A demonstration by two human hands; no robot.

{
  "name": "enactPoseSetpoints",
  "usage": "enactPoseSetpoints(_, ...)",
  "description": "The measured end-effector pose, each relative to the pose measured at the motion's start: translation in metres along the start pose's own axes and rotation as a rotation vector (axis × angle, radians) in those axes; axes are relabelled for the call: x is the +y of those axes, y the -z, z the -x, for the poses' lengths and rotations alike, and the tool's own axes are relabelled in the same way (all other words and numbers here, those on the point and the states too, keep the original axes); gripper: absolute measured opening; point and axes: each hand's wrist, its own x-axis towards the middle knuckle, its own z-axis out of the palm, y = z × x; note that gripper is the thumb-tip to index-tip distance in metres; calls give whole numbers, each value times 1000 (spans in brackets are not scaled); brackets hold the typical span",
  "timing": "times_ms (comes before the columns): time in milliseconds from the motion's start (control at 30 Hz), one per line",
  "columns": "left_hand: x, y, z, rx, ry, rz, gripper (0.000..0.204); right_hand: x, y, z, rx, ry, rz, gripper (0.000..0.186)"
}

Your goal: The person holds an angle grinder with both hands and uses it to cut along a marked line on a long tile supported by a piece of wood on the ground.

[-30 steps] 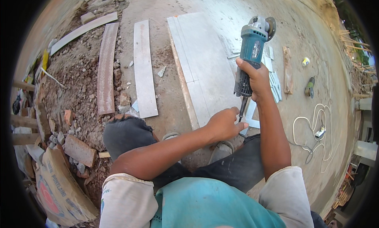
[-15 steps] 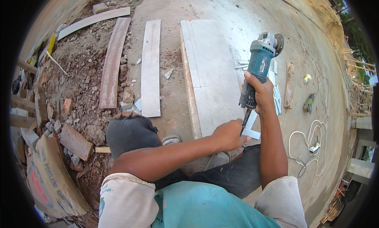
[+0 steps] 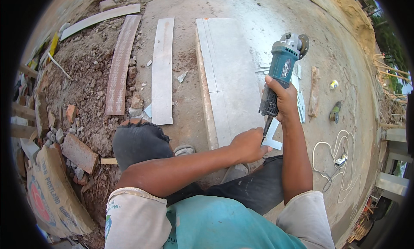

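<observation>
My right hand is wrapped round the rear body of a teal and black angle grinder. The grinder points up and away from me, its disc facing right. Just below, my left hand is closed round the black power cord where it leaves the grinder's tail. Beyond my hands lies a long grey board with pencil lines drawn along and across it. Its left edge rests on a narrow strip of timber. The grinder is held over the board's right side, not touching it.
Two long strips, one pale and one brown, lie to the left beside rubble. A cement bag is at lower left. Rightward are bluish offcuts, a wood piece, a second grinder and a coiled cable with a socket block.
The whole view has shifted slightly, so things appear a little higher and further left. Both hands keep their hold on the grinder and its cord.
</observation>
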Motion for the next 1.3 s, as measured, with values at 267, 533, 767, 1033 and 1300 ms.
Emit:
enactPoseSetpoints(267, 1, -1, 1, 13, -1, 4, 58, -3, -2, 3, 24, -25, 5, 43)
enactPoseSetpoints(533, -2, 0, -2, -23, 15, 46, 68, 3, 2, -1, 26, 48, 35, 48)
enactPoseSetpoints(767, -9, 1, -16, 250, 51, 507, 81, 3, 4, -1, 28, 17, 6, 45)
enactPoseSetpoints(1033, -1, 7, -12, 296, 8, 626, 69, -4, 0, 5, 35, -23, 8, 40)
enactPoseSetpoints(1300, -4, 8, -15, 380, -1, 630, 60, 3, 1, 1, 14, 33, 25, 45)
